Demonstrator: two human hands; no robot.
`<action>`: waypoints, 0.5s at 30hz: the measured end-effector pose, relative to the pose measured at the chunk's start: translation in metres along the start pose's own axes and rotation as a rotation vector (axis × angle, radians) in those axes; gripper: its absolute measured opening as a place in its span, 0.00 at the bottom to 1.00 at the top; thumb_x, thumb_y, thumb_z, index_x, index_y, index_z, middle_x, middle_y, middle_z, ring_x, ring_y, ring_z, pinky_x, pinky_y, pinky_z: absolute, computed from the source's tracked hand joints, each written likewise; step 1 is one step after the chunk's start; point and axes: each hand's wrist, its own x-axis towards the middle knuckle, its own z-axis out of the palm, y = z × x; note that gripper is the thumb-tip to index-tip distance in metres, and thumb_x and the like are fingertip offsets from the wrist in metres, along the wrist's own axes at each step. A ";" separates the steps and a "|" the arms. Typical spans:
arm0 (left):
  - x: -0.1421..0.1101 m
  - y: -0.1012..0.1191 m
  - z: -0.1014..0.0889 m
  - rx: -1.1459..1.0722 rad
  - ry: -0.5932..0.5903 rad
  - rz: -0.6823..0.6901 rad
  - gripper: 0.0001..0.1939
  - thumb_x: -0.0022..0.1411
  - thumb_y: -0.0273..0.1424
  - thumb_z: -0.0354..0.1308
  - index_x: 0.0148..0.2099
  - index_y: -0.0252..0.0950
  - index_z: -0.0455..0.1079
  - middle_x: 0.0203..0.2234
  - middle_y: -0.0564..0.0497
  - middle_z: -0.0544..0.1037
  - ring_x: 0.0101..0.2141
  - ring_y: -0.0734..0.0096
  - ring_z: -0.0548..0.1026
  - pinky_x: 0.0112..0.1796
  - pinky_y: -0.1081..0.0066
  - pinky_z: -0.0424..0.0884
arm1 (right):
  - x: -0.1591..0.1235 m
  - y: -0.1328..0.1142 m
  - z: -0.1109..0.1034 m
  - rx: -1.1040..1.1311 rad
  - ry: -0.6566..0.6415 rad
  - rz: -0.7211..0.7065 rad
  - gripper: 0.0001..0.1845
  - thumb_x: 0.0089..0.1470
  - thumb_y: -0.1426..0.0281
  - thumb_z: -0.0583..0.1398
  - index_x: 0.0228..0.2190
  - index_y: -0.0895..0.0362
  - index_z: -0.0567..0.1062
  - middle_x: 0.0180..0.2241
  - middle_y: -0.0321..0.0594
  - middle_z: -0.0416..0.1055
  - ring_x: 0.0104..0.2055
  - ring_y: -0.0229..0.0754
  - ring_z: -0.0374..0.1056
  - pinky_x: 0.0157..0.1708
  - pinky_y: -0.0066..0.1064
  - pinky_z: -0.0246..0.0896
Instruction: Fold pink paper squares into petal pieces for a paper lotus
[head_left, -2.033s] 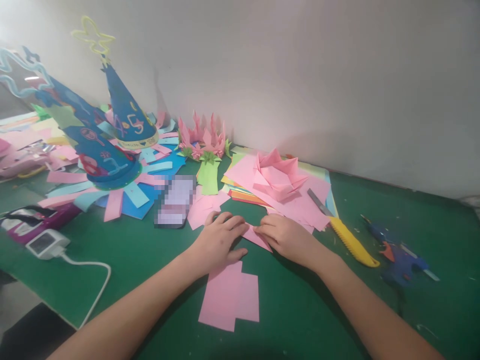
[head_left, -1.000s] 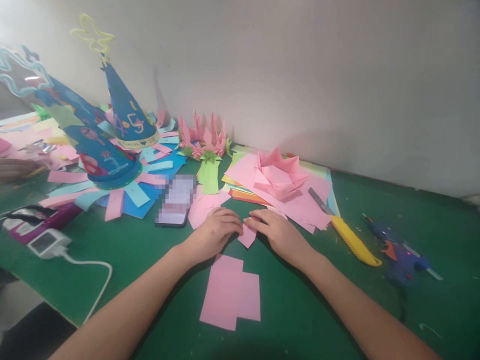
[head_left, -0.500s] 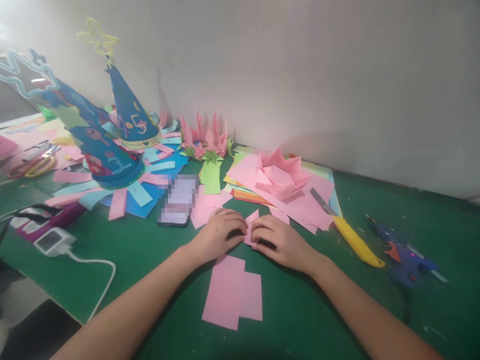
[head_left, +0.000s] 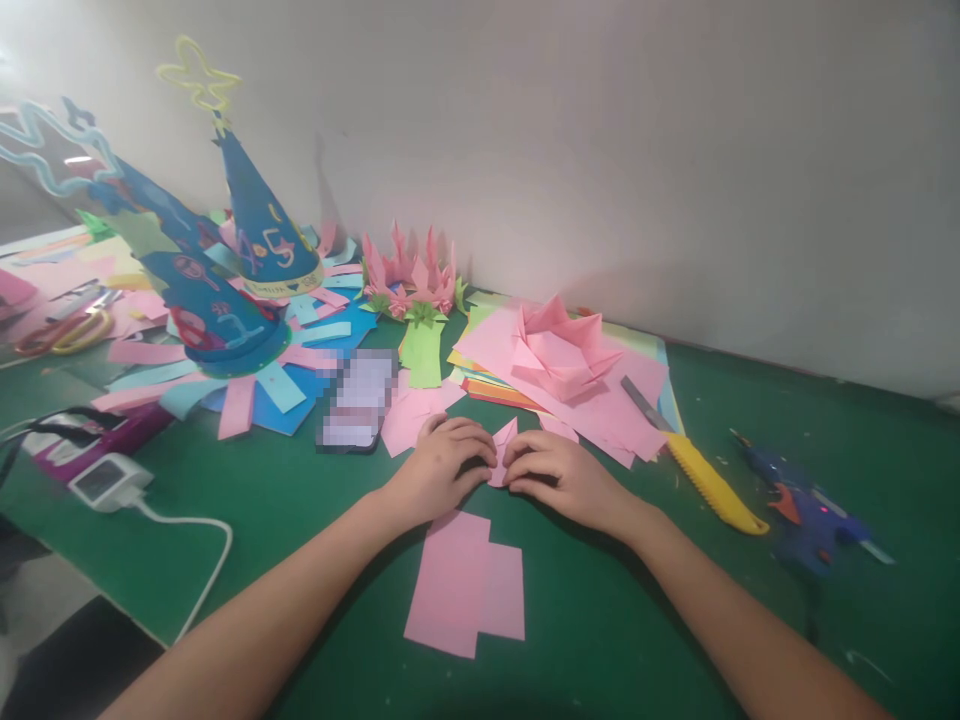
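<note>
Between my fingertips, at the middle of the green table, is a small folded piece of pink paper (head_left: 503, 462) with a pointed top. My left hand (head_left: 448, 465) has curled fingers on its left edge. From the other side my right hand (head_left: 559, 472) presses on it with bent fingers. Two overlapping pink paper rectangles (head_left: 454, 585) lie just in front of my hands. Behind my left hand are more pink pieces of paper (head_left: 416, 408), and a folded pink paper flower (head_left: 566, 348) sits on stacked coloured sheets (head_left: 472, 355).
A yellow-handled knife (head_left: 712, 485) and a blue glue gun (head_left: 806, 510) lie at the right. To the left are a phone (head_left: 356, 400), blue cone hats (head_left: 259, 215), a charger (head_left: 109, 482) with a white cable, and scissors (head_left: 79, 332). A pink paper crown (head_left: 412, 275) stands near the wall.
The pink paper between my fingers looks narrower, with its pointed top still upward. My right fingers have shifted slightly; other things stay where they were.
</note>
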 end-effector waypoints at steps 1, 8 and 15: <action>0.000 0.000 0.001 0.002 0.005 -0.009 0.06 0.63 0.27 0.53 0.36 0.39 0.71 0.40 0.55 0.77 0.46 0.69 0.69 0.52 0.61 0.51 | 0.001 0.000 0.000 0.008 0.006 0.010 0.06 0.56 0.73 0.59 0.31 0.54 0.77 0.38 0.40 0.72 0.42 0.40 0.67 0.44 0.34 0.63; 0.000 0.001 0.003 0.018 0.013 -0.039 0.04 0.59 0.26 0.55 0.35 0.40 0.70 0.40 0.55 0.77 0.48 0.66 0.69 0.54 0.58 0.47 | 0.005 -0.003 0.003 0.075 0.061 0.057 0.07 0.56 0.72 0.58 0.28 0.54 0.75 0.35 0.38 0.71 0.40 0.40 0.67 0.41 0.33 0.63; -0.001 0.002 0.001 -0.012 0.013 -0.050 0.02 0.60 0.28 0.57 0.37 0.40 0.69 0.40 0.56 0.76 0.48 0.67 0.69 0.55 0.57 0.44 | 0.010 -0.003 0.012 0.077 0.149 0.122 0.06 0.54 0.73 0.59 0.26 0.55 0.72 0.35 0.38 0.69 0.40 0.40 0.67 0.41 0.35 0.62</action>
